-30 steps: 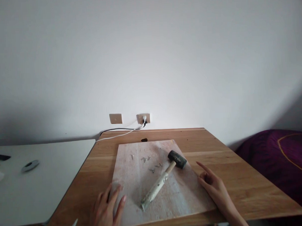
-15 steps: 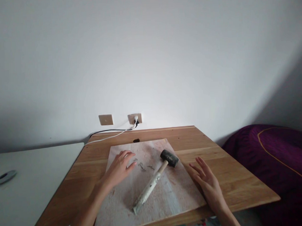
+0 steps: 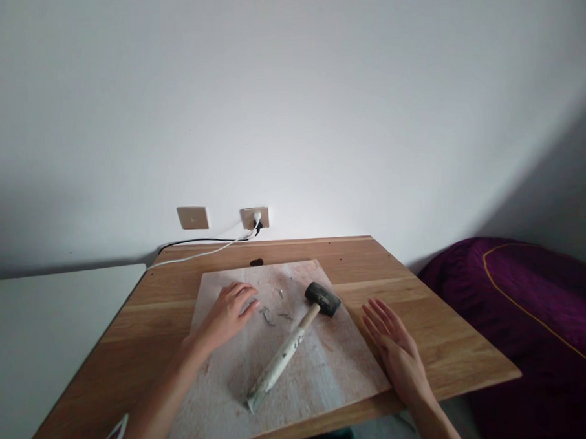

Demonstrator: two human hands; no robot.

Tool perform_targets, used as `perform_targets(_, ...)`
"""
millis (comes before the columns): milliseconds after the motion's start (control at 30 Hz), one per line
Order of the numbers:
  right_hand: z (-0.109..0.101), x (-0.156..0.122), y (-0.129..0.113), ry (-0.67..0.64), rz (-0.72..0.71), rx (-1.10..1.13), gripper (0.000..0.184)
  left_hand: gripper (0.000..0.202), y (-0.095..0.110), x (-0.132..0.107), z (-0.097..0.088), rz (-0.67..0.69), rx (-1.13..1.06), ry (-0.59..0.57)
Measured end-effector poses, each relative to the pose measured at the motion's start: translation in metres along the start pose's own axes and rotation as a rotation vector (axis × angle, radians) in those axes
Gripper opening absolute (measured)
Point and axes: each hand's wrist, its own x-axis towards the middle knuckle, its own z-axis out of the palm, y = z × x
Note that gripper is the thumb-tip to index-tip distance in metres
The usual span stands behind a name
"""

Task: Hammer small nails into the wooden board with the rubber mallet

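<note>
Left hand lies on the pale board, fingers loosely curled and holding nothing, fingertips just beside the scattered small nails. Right hand rests open and flat, fingers spread, at the board's right edge, also empty. Between the hands a mallet lies diagonally on the board, black head away from the person, untouched; the board sits on a wooden table.
</note>
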Motion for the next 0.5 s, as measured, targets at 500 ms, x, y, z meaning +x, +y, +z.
perform_targets(500, 0.047, -0.016, -0.037, -0.186, -0.076, -0.423, 0.047, 0.012, 0.005, -0.005, 0.002, 0.028, 0.018, -0.026)
